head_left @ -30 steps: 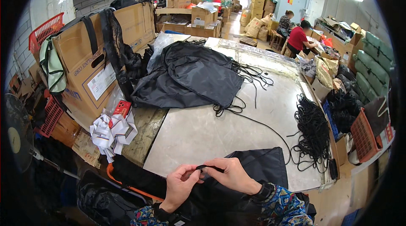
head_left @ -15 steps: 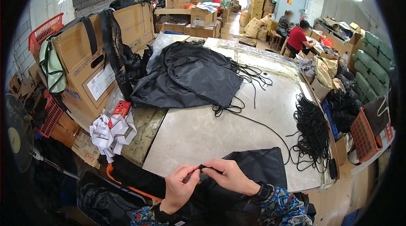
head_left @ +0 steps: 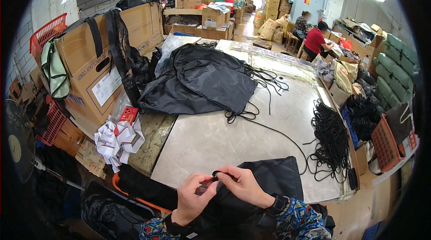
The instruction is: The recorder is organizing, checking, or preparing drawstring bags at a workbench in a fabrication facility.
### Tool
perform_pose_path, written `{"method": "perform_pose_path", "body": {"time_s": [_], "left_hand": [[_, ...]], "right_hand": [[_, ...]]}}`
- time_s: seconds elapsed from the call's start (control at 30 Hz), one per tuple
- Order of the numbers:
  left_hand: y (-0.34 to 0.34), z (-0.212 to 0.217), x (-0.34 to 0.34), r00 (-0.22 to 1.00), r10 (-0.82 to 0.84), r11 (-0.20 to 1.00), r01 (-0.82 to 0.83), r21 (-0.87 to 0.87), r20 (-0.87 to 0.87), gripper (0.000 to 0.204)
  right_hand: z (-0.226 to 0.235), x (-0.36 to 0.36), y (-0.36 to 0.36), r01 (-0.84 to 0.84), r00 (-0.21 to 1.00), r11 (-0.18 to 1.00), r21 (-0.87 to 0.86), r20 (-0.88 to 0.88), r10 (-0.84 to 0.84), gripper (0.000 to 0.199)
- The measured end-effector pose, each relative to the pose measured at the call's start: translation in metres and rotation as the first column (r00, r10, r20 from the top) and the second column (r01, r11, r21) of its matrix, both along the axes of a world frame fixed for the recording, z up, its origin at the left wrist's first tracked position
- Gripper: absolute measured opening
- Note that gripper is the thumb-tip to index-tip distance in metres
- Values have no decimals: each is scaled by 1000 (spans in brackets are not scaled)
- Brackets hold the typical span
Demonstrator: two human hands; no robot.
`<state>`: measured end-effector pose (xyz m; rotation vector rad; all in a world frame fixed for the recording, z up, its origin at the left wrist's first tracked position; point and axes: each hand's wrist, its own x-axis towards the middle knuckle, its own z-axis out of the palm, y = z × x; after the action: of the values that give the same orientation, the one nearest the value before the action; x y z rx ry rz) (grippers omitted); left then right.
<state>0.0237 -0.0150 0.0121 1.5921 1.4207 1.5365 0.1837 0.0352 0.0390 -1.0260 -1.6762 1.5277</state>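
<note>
Low in the middle, my left hand (head_left: 194, 195) and my right hand (head_left: 242, 187) meet fingertip to fingertip. Both pinch a short bit of black cord (head_left: 215, 174), which bends in a small loop between them. Its finer detail is too small to make out. Under my hands a black fabric bag (head_left: 276, 175) hangs over the table's near edge, partly hidden by my wrists. One long cord runs from the far bags across the table toward this bag. A pile of black fabric bags (head_left: 202, 78) with trailing cords lies farther off.
The pale table (head_left: 202, 143) carries a heap of black cord (head_left: 331, 137) at its right. On the left stand a large cardboard box (head_left: 112, 51), white ribbon strips (head_left: 117, 143) and a fan (head_left: 19, 143). Other people (head_left: 316, 40) sit at the back right.
The cord between my fingertips now shows a small loop that stands up. My right fingers have shifted slightly, and my left hand has moved a little to the right.
</note>
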Motion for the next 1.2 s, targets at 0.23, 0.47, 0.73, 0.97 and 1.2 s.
{"method": "perform_pose_path", "body": {"time_s": [0.23, 0.47, 0.73, 0.97, 1.2], "left_hand": [[-1, 10, -13, 777, -63, 908, 305, -288, 626, 17], [-2, 9, -15, 885, -146, 925, 281, -257, 443, 18], [-1, 13, -31, 446, 3, 780, 559, -281, 895, 13], [-4, 2, -27, 583, -108, 795, 537, -282, 805, 21], [6, 10, -24, 773, -119, 905, 342, 252, -623, 36]], "right_hand": [[-5, 8, 3, -48, 999, 956, 288, -10, 53, 19], [2, 12, 0, -80, 989, 978, 192, 137, 54, 26], [-2, 18, 9, -204, 978, 978, -53, -50, 201, 21], [1, 15, 3, -195, 980, 981, 5, 42, 194, 21], [2, 12, 0, -191, 978, 954, 232, 126, 165, 20]]}}
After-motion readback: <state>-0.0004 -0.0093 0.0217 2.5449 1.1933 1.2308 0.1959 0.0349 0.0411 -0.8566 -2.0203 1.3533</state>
